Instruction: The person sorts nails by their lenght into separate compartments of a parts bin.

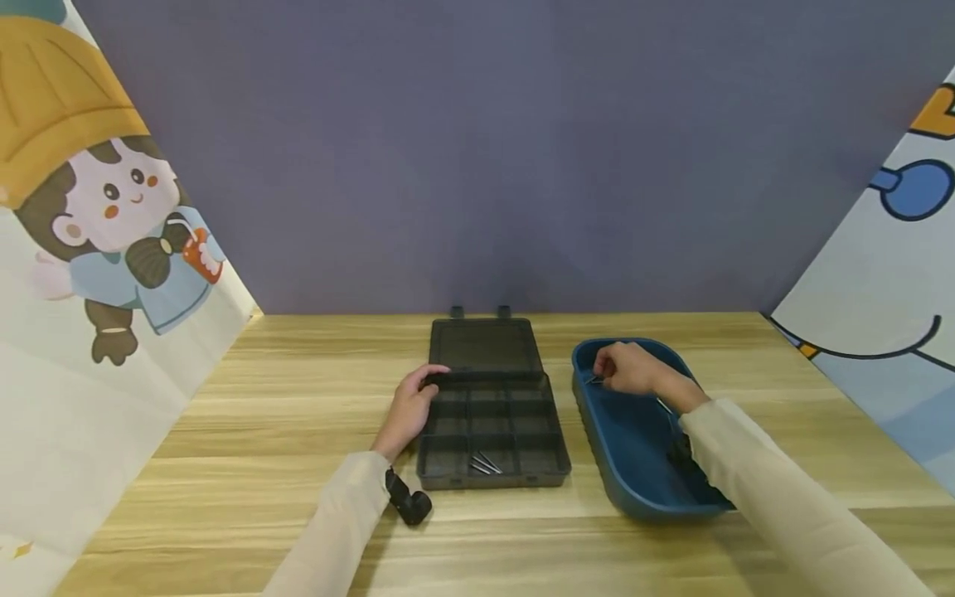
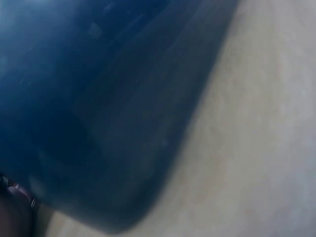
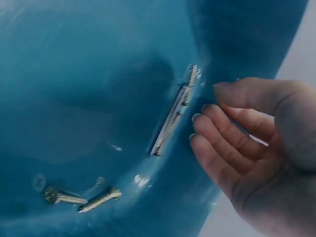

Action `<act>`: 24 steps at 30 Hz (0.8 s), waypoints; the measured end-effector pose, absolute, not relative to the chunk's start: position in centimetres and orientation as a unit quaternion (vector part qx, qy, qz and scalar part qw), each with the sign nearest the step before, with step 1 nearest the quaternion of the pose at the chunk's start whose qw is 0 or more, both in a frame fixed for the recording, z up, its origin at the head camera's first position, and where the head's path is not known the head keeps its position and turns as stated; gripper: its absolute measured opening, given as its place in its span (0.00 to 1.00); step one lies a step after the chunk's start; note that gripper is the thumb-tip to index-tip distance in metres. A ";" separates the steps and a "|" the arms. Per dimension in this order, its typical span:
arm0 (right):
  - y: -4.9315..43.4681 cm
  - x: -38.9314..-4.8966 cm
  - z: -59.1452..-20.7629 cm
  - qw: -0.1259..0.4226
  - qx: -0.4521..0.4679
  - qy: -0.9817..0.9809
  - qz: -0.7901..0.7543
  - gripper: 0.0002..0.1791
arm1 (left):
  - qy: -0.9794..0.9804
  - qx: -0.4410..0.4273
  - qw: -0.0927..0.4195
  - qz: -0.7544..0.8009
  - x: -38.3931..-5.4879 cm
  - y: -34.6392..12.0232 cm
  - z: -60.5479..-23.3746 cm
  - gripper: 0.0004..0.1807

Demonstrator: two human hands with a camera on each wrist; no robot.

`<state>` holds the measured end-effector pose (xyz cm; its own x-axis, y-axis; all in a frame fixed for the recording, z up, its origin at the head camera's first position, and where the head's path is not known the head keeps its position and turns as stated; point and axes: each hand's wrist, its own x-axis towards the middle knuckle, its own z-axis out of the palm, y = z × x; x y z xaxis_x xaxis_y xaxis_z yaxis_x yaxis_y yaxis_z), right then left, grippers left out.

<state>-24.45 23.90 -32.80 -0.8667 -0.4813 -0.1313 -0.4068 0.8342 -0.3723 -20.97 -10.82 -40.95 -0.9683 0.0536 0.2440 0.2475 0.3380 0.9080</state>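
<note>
A dark translucent compartment box (image 1: 488,482) lies with its lid folded back. My left hand (image 1: 406,406) holds its left side near the hinge, the thumb at the rim; some fingers are hidden. Several thin metal screws (image 1: 485,464) lie in the front middle compartment. Over the far end of a blue tray (image 1: 613,477) is my right hand (image 1: 627,367). In the right wrist view its fingers are loosely bent, a gap between thumb and fingertips and nothing seen there. Beside the fingertips, long screws (image 3: 170,129) lie along the tray wall; shorter screws (image 3: 101,200) lie farther left.
The wooden table (image 1: 298,514) carries both containers, with the tray to the right of the box. A grey-blue panel (image 1: 507,166) stands behind, and cartoon-printed walls flank it. A black wrist camera (image 1: 410,502) is on the left wrist, close to the box's front left corner.
</note>
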 end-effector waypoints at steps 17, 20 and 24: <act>25.2 -25.3 -34.6 0.092 -0.238 0.958 -0.133 0.11 | -0.810 -0.089 0.095 -0.572 -20.7 -10.5 -40.5 0.19; 25.4 -25.5 -34.8 0.090 -0.236 0.959 -0.130 0.11 | -0.809 -0.089 0.089 -0.574 -19.7 -10.3 -38.9 0.18; 25.5 -25.6 -35.1 0.095 -0.234 0.959 -0.131 0.11 | -0.815 -0.093 0.092 -0.564 -19.1 -10.3 -38.3 0.18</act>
<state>-25.62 25.54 -35.08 -0.8727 -0.4731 -0.1210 -0.4232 0.8563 -0.2960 -19.14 -10.29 -38.27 -0.9658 0.0483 0.2547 0.2554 0.3455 0.9030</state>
